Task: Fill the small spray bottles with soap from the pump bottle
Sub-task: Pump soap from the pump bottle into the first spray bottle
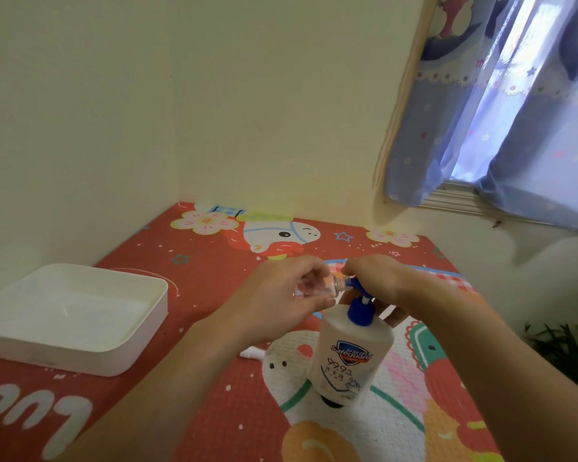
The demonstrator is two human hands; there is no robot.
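We are steadying a white pump bottle upright on the red cartoon-print mat, its blue pump head raised to meet a small clear spray bottle. Our left hand is gripping that little bottle on its side, fingers curled around its body, so that its open neck is lining up against the pump spout. Our right hand is resting on top of the pump head, fingers bent over it, seemingly ready to press soap across. We are seeing no soap in the small bottle, which looks empty; the pump bottle's opaque wall is hiding its level. A small white piece, perhaps the sprayer cap, is lying beneath our left wrist. Further left, a shallow white tray is sitting with nothing visible inside.
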